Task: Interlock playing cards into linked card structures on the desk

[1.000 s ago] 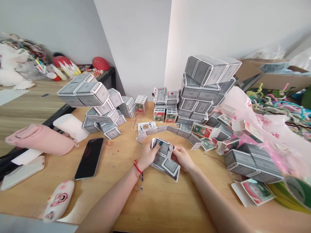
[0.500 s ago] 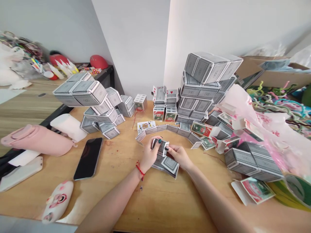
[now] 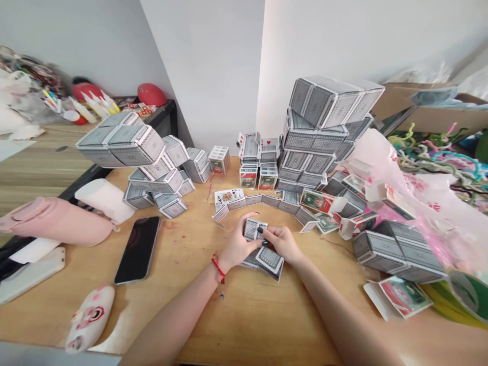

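Note:
Between my hands is a small piece of grey-backed playing cards (image 3: 251, 228), patterned side up. My left hand (image 3: 235, 247), with a red string bracelet at the wrist, is closed around its left and near sides. My right hand (image 3: 282, 244) pinches its right edge, thumb on top; the fingers beneath are partly hidden. Just below the hands, more grey-backed cards (image 3: 270, 259) lie on the table, partly covered by my left hand. Beyond them stands a curved strip of joined cards (image 3: 271, 203), with a face-up king card (image 3: 229, 196) behind its left end.
Stacks of card-covered blocks stand at left (image 3: 125, 140) and right (image 3: 316, 137). Card boxes (image 3: 404, 296) and a pink plastic bag (image 3: 427, 203) crowd the right side. A phone (image 3: 138, 249), pink pouch (image 3: 68, 222) and white oval case (image 3: 90, 319) lie at left.
The held card piece has turned flatter, its back facing up more. My left thumb has moved from its top to the near edge, and my right thumb now presses on its top.

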Motion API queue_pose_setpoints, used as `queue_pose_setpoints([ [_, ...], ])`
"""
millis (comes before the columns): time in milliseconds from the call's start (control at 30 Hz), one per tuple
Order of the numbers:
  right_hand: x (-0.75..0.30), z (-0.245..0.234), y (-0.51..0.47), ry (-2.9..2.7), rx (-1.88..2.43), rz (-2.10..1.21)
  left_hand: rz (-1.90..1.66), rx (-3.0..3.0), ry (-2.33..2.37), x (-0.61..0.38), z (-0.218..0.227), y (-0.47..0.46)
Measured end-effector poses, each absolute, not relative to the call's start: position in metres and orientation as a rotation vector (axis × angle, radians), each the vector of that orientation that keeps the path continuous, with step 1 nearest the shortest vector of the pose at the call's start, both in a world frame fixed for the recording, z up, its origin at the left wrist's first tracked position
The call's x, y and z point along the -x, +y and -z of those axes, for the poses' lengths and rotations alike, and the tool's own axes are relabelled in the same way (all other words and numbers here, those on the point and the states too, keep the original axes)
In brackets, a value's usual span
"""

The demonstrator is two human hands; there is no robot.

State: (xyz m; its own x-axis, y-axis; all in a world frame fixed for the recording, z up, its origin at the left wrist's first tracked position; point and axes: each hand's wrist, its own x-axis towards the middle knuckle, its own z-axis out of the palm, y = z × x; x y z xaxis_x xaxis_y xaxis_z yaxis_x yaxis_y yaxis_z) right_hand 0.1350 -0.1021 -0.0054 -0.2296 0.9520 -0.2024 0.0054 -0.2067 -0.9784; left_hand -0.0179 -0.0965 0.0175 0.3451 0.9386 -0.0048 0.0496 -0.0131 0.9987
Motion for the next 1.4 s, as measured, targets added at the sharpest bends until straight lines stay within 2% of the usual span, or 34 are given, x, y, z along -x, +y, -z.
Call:
queue_pose_setpoints([
  [467, -0.130, 0.010, -0.099, -1.002, 1.249, -1.609, -1.017, -1.391, 1.095, 0.011, -0.011, -0.096],
  [700, -0.143, -0.011, -0.100, -0.776, 0.967, -1.873, -1.164, -1.059, 1.111, 0.017, -0.001, -0.083],
  [1033, -0.154, -0.005, -0.100, -1.231, 0.939, -1.593, -1.118, -0.671, 0.784, 0.023, -0.007, -0.084],
  [1400, -0.150, 0.002, -0.099, -1.190, 1.241, -1.266, -1.001, -0.734, 0.679, 0.018, -0.008, -0.091],
])
